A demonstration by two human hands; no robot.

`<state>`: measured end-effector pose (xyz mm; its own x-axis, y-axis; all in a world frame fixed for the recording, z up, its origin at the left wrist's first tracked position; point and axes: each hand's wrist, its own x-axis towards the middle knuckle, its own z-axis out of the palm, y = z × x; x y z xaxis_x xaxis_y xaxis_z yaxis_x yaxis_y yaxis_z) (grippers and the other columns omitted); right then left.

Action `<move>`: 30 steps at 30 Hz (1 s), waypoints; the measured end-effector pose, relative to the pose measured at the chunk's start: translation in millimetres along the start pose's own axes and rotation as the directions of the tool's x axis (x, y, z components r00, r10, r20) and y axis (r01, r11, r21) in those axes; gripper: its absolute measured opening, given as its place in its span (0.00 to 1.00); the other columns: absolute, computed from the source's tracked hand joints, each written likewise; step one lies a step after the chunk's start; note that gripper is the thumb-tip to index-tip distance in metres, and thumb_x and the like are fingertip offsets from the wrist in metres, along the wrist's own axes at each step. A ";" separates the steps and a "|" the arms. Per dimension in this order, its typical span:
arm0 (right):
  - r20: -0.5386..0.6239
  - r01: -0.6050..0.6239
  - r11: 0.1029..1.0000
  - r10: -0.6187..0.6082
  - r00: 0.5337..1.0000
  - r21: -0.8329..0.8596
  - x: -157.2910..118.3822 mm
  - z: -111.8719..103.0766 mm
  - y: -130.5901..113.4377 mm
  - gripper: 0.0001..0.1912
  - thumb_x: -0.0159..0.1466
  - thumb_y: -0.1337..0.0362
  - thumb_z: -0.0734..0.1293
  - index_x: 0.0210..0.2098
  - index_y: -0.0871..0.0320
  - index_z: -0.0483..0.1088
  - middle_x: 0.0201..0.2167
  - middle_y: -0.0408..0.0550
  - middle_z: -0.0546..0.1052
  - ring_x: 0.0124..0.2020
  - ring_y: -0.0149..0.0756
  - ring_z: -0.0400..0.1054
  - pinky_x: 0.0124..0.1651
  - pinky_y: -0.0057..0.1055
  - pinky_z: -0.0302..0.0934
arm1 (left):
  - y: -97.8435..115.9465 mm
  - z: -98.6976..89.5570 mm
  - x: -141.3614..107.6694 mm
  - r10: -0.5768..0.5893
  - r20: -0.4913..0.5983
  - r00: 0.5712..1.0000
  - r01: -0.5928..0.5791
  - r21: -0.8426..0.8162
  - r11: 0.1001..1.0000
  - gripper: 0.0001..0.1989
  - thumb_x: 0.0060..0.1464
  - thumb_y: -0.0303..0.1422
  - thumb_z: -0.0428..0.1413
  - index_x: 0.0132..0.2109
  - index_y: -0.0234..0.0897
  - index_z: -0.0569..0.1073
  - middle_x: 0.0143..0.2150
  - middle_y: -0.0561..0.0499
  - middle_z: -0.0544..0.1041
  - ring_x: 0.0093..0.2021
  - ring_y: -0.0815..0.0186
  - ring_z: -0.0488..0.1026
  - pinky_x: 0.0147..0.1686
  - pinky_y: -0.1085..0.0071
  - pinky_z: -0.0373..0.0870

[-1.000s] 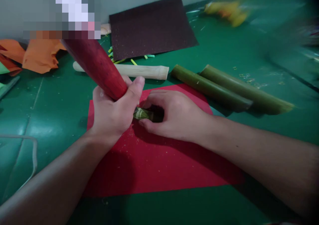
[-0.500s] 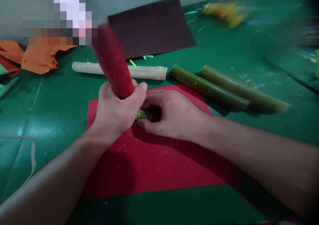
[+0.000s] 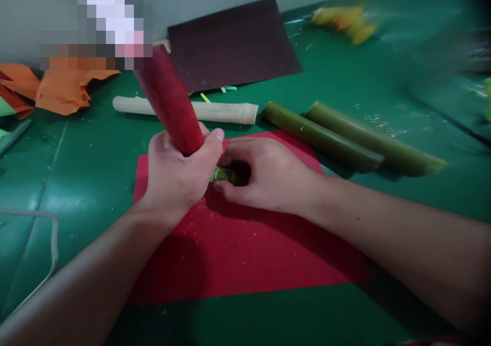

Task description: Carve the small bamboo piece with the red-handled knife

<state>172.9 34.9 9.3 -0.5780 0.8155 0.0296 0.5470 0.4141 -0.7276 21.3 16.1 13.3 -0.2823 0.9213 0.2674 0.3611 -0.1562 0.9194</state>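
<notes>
My left hand (image 3: 180, 175) is wrapped round a thick dark-red wooden-looking rod (image 3: 172, 103). It leans up and to the left, its top beside a pixelated patch and its lower end hidden behind my fist. Close to the right, my right hand (image 3: 268, 172) curls its thumb and fingers around a short green bamboo piece (image 3: 223, 175). Much of that piece is covered by the hands. Both hands are over a red sheet (image 3: 238, 254) sprinkled with small pale flecks.
Behind the hands lie a pale peeled bamboo stick (image 3: 222, 112) and two green bamboo lengths (image 3: 326, 136). Farther back are a dark brown sheet (image 3: 238, 44), orange crumpled paper (image 3: 63, 90) and a yellow object (image 3: 343, 23). A pale cord (image 3: 56, 233) runs along the left.
The red rod has tipped slightly lower and to the left along with my left hand. My right hand keeps nearly the same place and grip.
</notes>
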 end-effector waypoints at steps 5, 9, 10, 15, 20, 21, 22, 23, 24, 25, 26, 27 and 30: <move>-0.014 0.001 1.000 -0.001 1.000 -0.013 0.2 0.3 -1.2 0.09 0.56 0.65 0.70 0.36 0.60 0.78 0.31 0.45 0.78 0.30 0.31 0.63 0.33 0.32 0.52 | -2.7 0.3 2.5 0.030 -0.024 0.999 -0.031 -0.049 0.998 0.15 0.54 0.35 0.64 0.22 0.42 0.70 0.19 0.57 0.67 0.20 0.71 0.63 0.23 0.68 0.66; -0.009 -0.008 1.000 0.008 1.000 -0.005 0.1 1.0 -1.7 0.09 0.56 0.65 0.70 0.37 0.60 0.79 0.31 0.45 0.78 0.29 0.31 0.63 0.33 0.32 0.52 | -3.8 0.4 2.8 0.035 -0.011 0.999 -0.036 -0.049 0.998 0.17 0.55 0.34 0.63 0.22 0.41 0.68 0.19 0.57 0.65 0.21 0.71 0.65 0.23 0.67 0.64; -0.008 -0.007 1.000 0.007 1.000 0.004 -0.1 1.2 -1.7 0.10 0.56 0.66 0.70 0.38 0.60 0.79 0.32 0.45 0.78 0.30 0.31 0.64 0.34 0.32 0.53 | -4.0 0.5 2.6 0.036 0.008 0.999 -0.036 -0.050 0.998 0.17 0.56 0.34 0.63 0.22 0.41 0.68 0.19 0.57 0.65 0.21 0.71 0.65 0.22 0.67 0.64; -0.004 0.000 1.000 0.000 1.000 0.025 -1.2 1.2 -0.9 0.10 0.55 0.67 0.70 0.38 0.60 0.78 0.33 0.46 0.78 0.31 0.32 0.65 0.34 0.32 0.54 | -2.8 2.3 3.0 0.013 0.046 0.999 -0.011 -0.060 0.998 0.17 0.55 0.32 0.64 0.22 0.40 0.68 0.19 0.57 0.65 0.20 0.73 0.62 0.20 0.71 0.64; 0.001 -0.002 0.999 0.002 1.000 0.034 -0.3 0.8 0.0 0.09 0.55 0.67 0.70 0.37 0.59 0.77 0.32 0.44 0.77 0.30 0.31 0.63 0.33 0.32 0.52 | -1.3 3.2 4.6 -0.023 0.045 0.999 0.025 -0.055 0.998 0.16 0.54 0.31 0.64 0.22 0.39 0.70 0.20 0.57 0.67 0.21 0.72 0.63 0.21 0.74 0.66; 0.002 -0.006 0.999 0.006 1.000 0.036 -0.2 0.9 0.2 0.09 0.55 0.67 0.70 0.36 0.59 0.77 0.32 0.44 0.77 0.30 0.31 0.63 0.33 0.32 0.52 | -1.0 3.0 4.6 -0.022 0.052 0.998 0.025 -0.056 0.998 0.16 0.54 0.31 0.64 0.22 0.39 0.69 0.20 0.57 0.67 0.21 0.72 0.63 0.21 0.74 0.65; 0.003 -0.006 0.999 0.006 1.000 0.039 -0.3 1.0 0.4 0.08 0.55 0.67 0.70 0.36 0.59 0.76 0.31 0.44 0.76 0.30 0.31 0.63 0.32 0.32 0.52 | -0.7 2.5 4.5 -0.023 0.058 0.998 0.026 -0.058 0.998 0.17 0.54 0.31 0.64 0.21 0.39 0.68 0.19 0.57 0.66 0.20 0.73 0.62 0.21 0.74 0.65; 0.002 -0.002 0.999 0.002 1.000 0.042 -0.3 1.2 0.6 0.07 0.55 0.67 0.70 0.35 0.59 0.76 0.31 0.43 0.76 0.29 0.31 0.62 0.32 0.32 0.51 | -0.2 1.8 4.3 -0.025 0.062 0.998 0.028 -0.059 0.998 0.18 0.54 0.31 0.64 0.21 0.39 0.68 0.19 0.57 0.65 0.20 0.73 0.61 0.20 0.74 0.64; 0.001 0.005 0.999 -0.005 1.000 0.047 -0.4 1.5 0.9 0.06 0.55 0.67 0.71 0.34 0.59 0.75 0.30 0.43 0.75 0.29 0.30 0.62 0.32 0.31 0.51 | 0.4 1.0 4.2 -0.030 0.072 0.997 0.034 -0.053 0.998 0.18 0.54 0.31 0.64 0.20 0.39 0.67 0.18 0.57 0.64 0.19 0.73 0.59 0.20 0.74 0.64; -0.001 0.014 0.999 -0.014 1.000 0.051 -0.3 1.6 1.2 0.05 0.55 0.67 0.71 0.33 0.59 0.74 0.30 0.42 0.75 0.29 0.30 0.62 0.31 0.31 0.51 | 1.1 0.0 4.2 -0.037 0.090 0.995 0.041 -0.044 0.998 0.19 0.54 0.30 0.63 0.19 0.39 0.66 0.18 0.57 0.63 0.19 0.73 0.58 0.19 0.74 0.63; -0.004 0.023 0.998 -0.022 1.000 0.055 -0.2 1.8 1.5 0.05 0.55 0.67 0.71 0.32 0.59 0.73 0.29 0.42 0.74 0.28 0.30 0.61 0.31 0.31 0.50 | 1.7 -0.9 4.2 -0.043 0.110 0.993 0.047 -0.033 0.998 0.20 0.54 0.30 0.63 0.18 0.39 0.65 0.17 0.57 0.62 0.19 0.73 0.57 0.19 0.74 0.62; -0.005 0.031 0.998 -0.031 1.000 0.058 0.0 1.8 1.7 0.05 0.55 0.66 0.70 0.32 0.59 0.72 0.28 0.42 0.74 0.28 0.29 0.61 0.31 0.31 0.50 | 2.2 -1.7 4.3 -0.047 0.130 0.990 0.050 -0.019 0.999 0.20 0.53 0.29 0.62 0.18 0.39 0.65 0.17 0.57 0.61 0.19 0.74 0.57 0.19 0.75 0.61; 0.000 0.023 0.999 -0.023 1.000 0.037 1.1 1.2 1.9 0.04 0.55 0.66 0.70 0.31 0.59 0.72 0.27 0.41 0.73 0.28 0.29 0.61 0.31 0.31 0.49 | 2.1 -2.5 4.7 -0.048 0.098 0.994 0.049 -0.013 0.999 0.19 0.52 0.30 0.62 0.17 0.39 0.65 0.16 0.57 0.60 0.18 0.74 0.56 0.18 0.74 0.59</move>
<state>172.6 36.1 7.2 -0.5905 0.8057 0.0469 0.5108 0.4181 -0.7512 18.5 19.2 17.2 -0.2111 0.9581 0.1935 0.3350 -0.1151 0.9352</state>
